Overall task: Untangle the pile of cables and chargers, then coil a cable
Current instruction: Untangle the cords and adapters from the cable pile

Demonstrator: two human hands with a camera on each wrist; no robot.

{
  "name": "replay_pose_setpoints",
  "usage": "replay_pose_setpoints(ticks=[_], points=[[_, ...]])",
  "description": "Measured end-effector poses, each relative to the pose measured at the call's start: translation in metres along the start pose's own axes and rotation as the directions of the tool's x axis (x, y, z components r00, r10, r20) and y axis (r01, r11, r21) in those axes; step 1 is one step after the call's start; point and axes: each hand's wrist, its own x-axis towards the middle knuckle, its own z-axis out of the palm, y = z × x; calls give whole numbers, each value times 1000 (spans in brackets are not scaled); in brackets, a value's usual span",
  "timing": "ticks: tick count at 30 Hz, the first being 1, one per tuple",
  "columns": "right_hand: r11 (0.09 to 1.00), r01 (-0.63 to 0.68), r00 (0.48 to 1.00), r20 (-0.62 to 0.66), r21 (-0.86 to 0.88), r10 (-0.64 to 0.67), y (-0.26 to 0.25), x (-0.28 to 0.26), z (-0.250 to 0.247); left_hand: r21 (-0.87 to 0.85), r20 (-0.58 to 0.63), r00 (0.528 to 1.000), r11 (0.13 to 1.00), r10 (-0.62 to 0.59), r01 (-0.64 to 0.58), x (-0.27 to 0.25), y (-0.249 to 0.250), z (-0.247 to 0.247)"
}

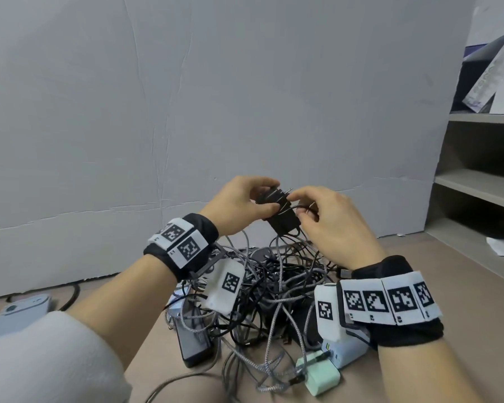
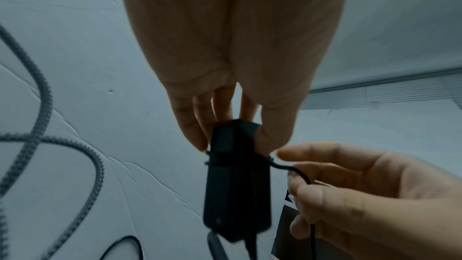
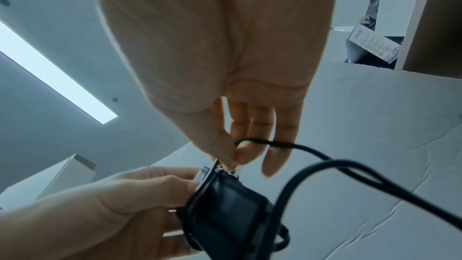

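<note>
Left hand (image 1: pixel 239 199) grips a black charger (image 1: pixel 280 212), lifted above the cable pile (image 1: pixel 271 298) on the desk (image 1: pixel 437 263). Right hand (image 1: pixel 335 225) pinches the thin black cable (image 2: pixel 285 167) wound round the charger's body. Mint-green charger (image 1: pixel 322 376) lies at pile's near edge.

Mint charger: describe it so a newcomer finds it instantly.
Start at the tangled cable pile on the tan table. At its near right edge, below the right hand's wristband, lies the mint charger. It's the only pale-green block; neighbours are black, grey or bluish.
</note>
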Motion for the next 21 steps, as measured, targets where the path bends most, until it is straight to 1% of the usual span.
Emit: replay_pose_setpoints(ticks=[2, 5, 7, 10, 12, 14, 17, 19, 21], points=[[1000, 16, 999, -46, 0, -16, 3, 2, 1, -26, 75, 997, 999, -27, 29, -1, 2, -4], [999, 44, 991, -129, -13, -45, 7, 4, 0, -27, 153, 987, 999, -41, 46, -2, 5, -10], [998, 54, 984, -168, -25, -57, 10, 4, -2, -64, 215, 975, 995, -61, 77, -3, 6, -14], [999, 52, 982, -181, -9, -52, 13, 5, -2, -232, 301, 950, 960, -79, 153, -6, 7, -15], [999, 44, 981, -191, 16, -40, 14, 5, -1, -371, 336, 940, 908, -66, 196, -8, 6, -15], [998, 38, 981, -193, 50, -28, 15, 5, 1, -462, 369, 928, 856, -51, 231, -9, 5, -15], [994, 26, 986, -165, 106, -8, 16, 6, 2, -554, 391, 920, 794, -17, 250, -10, 7, -15], [990, 28, 992, -127, 139, -10, 15, 5, 2, -619, 349, 937, 749, -6, 236, -10, 8, -14], [990, 54, 997, -58, 133, -46, 15, 3, 0, -671, 316, 949, 710, 14, 213, -9, 10, -15]])
